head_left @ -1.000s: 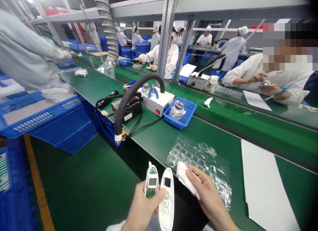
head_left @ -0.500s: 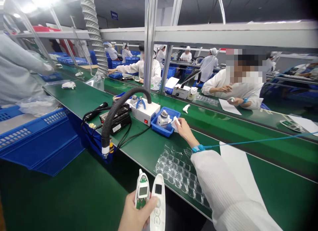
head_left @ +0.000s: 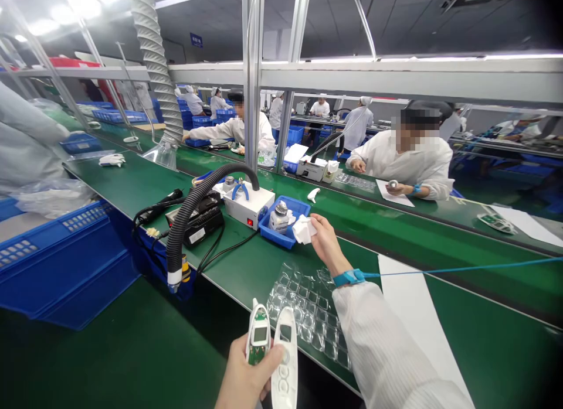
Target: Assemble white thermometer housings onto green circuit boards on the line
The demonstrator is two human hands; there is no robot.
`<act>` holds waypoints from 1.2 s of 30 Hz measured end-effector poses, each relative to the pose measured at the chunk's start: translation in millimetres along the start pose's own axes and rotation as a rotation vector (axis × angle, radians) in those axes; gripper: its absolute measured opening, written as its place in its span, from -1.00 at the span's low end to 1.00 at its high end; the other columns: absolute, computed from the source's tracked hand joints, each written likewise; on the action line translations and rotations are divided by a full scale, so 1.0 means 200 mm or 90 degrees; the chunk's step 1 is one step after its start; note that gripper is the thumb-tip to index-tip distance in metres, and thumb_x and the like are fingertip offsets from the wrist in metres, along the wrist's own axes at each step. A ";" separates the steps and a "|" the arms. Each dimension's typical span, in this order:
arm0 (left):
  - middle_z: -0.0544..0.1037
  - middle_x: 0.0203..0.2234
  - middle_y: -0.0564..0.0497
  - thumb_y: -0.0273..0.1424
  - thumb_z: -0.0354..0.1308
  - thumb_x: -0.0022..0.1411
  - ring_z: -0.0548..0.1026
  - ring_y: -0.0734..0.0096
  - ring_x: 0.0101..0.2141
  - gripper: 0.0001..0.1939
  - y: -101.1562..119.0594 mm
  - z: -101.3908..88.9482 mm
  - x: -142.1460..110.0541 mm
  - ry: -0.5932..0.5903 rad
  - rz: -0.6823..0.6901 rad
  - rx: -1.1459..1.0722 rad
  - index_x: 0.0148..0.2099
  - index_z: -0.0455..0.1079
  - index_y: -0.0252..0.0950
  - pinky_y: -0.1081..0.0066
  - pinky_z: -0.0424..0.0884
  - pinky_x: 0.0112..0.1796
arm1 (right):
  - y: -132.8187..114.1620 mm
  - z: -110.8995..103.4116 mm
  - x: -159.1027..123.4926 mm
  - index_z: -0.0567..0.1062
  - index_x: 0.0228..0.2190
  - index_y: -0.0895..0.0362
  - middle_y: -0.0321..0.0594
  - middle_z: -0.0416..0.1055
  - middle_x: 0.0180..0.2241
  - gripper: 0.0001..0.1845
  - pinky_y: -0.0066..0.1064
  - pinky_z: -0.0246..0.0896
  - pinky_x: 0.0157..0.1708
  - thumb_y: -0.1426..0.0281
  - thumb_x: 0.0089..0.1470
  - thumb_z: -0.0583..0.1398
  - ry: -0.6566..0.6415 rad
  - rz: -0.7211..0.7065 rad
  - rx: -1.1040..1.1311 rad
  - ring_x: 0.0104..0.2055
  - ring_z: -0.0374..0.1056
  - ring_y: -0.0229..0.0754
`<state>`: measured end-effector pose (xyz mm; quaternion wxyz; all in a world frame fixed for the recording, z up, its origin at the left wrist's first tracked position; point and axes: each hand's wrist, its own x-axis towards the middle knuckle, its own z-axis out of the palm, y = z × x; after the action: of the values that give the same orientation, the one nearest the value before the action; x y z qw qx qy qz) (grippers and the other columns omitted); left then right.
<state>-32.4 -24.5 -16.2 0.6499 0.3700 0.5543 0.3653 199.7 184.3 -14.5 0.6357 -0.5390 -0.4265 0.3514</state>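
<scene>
My left hand [head_left: 253, 368] grips two parts of a thermometer-like handheld device side by side. One is a white half [head_left: 258, 334] with a small screen and green circuit board. The other is a long white cover [head_left: 285, 362] with a window and round button holes. My right hand [head_left: 328, 240], with a blue wrist strap [head_left: 348, 278], pinches a crumpled white tissue [head_left: 303, 229]. The tissue hangs at the right edge of a blue tray [head_left: 281, 240], in which a white bottle with a metal top [head_left: 279, 217] stands.
A clear plastic blister tray [head_left: 308, 315] and white paper [head_left: 409, 303] lie on the green bench. Left of the blue tray are a white box [head_left: 250, 205], a black hose [head_left: 185, 221] and a black device with cables [head_left: 204, 224]. Co-workers sit across the conveyor.
My right hand has lifted the tissue from the blue tray's edge and more of it shows now. The view has shifted slightly; my left hand keeps both device parts.
</scene>
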 end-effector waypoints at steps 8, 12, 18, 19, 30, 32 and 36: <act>0.19 -0.80 0.26 0.04 0.39 -0.26 0.09 0.66 -0.74 -0.43 0.00 -0.06 0.01 0.028 -0.041 -0.045 -0.43 0.31 -0.31 0.56 0.04 -0.67 | -0.21 0.19 0.18 0.35 -0.06 0.11 -0.07 0.48 -0.18 -0.38 -0.20 0.37 -0.22 -0.05 -0.01 0.08 -0.043 -0.057 -0.056 -0.15 0.42 -0.01; 0.21 -0.83 0.25 0.07 0.38 -0.29 0.09 0.65 -0.76 -0.42 -0.02 -0.08 0.02 0.051 -0.024 -0.044 -0.45 0.30 -0.30 0.56 0.01 -0.68 | -0.35 0.29 0.23 0.37 0.05 0.08 -0.09 0.53 -0.22 -0.18 -0.16 0.30 -0.13 0.11 -0.28 0.39 -0.178 -0.090 -0.193 -0.20 0.43 0.03; 0.21 -0.79 0.25 -0.02 0.39 -0.21 0.12 0.61 -0.74 -0.48 -0.04 -0.12 0.03 0.089 -0.044 -0.046 -0.38 0.34 -0.30 0.51 0.08 -0.66 | -0.50 0.27 0.21 0.20 0.21 0.11 0.06 0.38 0.07 0.20 -0.17 0.35 -0.18 0.24 -0.50 0.49 -0.510 -0.081 -0.362 -0.09 0.43 0.17; 0.20 -0.79 0.25 -0.01 0.39 -0.20 0.12 0.61 -0.74 -0.48 -0.03 -0.13 0.03 0.089 -0.045 -0.042 -0.37 0.34 -0.30 0.51 0.08 -0.66 | -0.52 0.25 0.20 0.16 0.23 0.10 0.07 0.30 0.13 0.22 -0.17 0.35 -0.17 0.26 -0.49 0.48 -0.551 -0.075 -0.352 -0.04 0.41 0.20; 0.20 -0.79 0.22 0.00 0.35 -0.12 0.09 0.64 -0.72 -0.51 0.03 -0.09 0.05 0.020 0.019 -0.044 -0.46 0.34 -0.33 0.55 0.03 -0.67 | -0.41 0.05 -0.26 0.53 -0.21 0.13 -0.11 0.49 -0.22 -0.73 -0.17 0.25 -0.15 0.29 0.04 0.22 -0.282 -0.136 -0.317 -0.20 0.37 -0.02; 0.22 -0.77 0.20 -0.03 0.35 -0.12 0.10 0.64 -0.72 -0.53 0.04 -0.07 0.07 0.017 0.039 -0.054 -0.46 0.34 -0.34 0.55 0.03 -0.68 | -0.33 0.00 -0.51 0.54 -0.25 0.11 -0.14 0.50 -0.25 -0.72 -0.23 0.25 -0.19 0.19 0.09 0.21 -0.324 0.030 -0.191 -0.22 0.37 -0.07; 0.28 -0.72 0.18 -0.10 0.39 -0.14 0.15 0.64 -0.70 -0.55 0.05 0.00 0.10 -0.004 0.056 -0.073 -0.42 0.33 -0.34 0.57 0.06 -0.67 | -0.19 -0.07 -0.99 0.55 -0.24 0.13 -0.12 0.52 -0.28 -0.63 -0.22 0.25 -0.16 0.11 0.03 0.26 -0.348 0.299 0.180 -0.25 0.40 -0.07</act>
<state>-29.9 -3.4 -16.7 0.6552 0.3571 0.5137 0.4235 134.2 -7.9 -10.1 0.4688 -0.4156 -0.3925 0.6734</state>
